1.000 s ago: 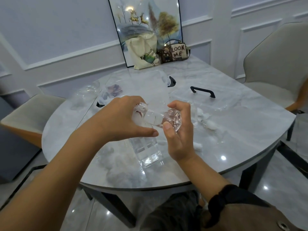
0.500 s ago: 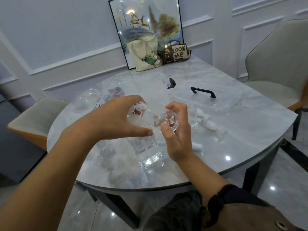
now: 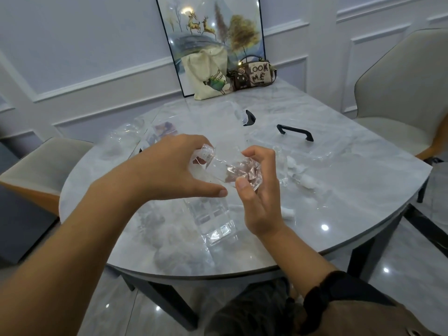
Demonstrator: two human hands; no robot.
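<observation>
Holding a small clear bottle (image 3: 228, 168) above the table, both hands meet over the middle of the round tabletop. The left hand (image 3: 169, 170) curls its fingers over the ridged, cap-like end, with the thumb stretched out straight beneath it. The right hand (image 3: 259, 190) pinches the other end, a faceted, crystal-like body that catches pinkish glints, between thumb and bent fingers. The bottle lies tilted, nearly on its side, clear of the surface. Right under it a see-through rectangular block (image 3: 213, 219) with sharp, shiny edges rests on the table (image 3: 339, 202), whose top is smooth, glossy grey-white marble with a thin dark rim. Soft grey fluffy clumps (image 3: 174, 238) lie just left of the block, near the table's front edge. Small white cottony bits (image 3: 303, 180) lie to the right of the hands. Farther back sits a clear plastic lid with a curved black handle (image 3: 294, 132). At the far edge a cream cloth tote bag (image 3: 208, 73) and a small brown handbag (image 3: 254, 75) lean against a glossy framed picture (image 3: 208, 25) of golden deer. Padded pale chairs (image 3: 400, 81) stand at either side.
</observation>
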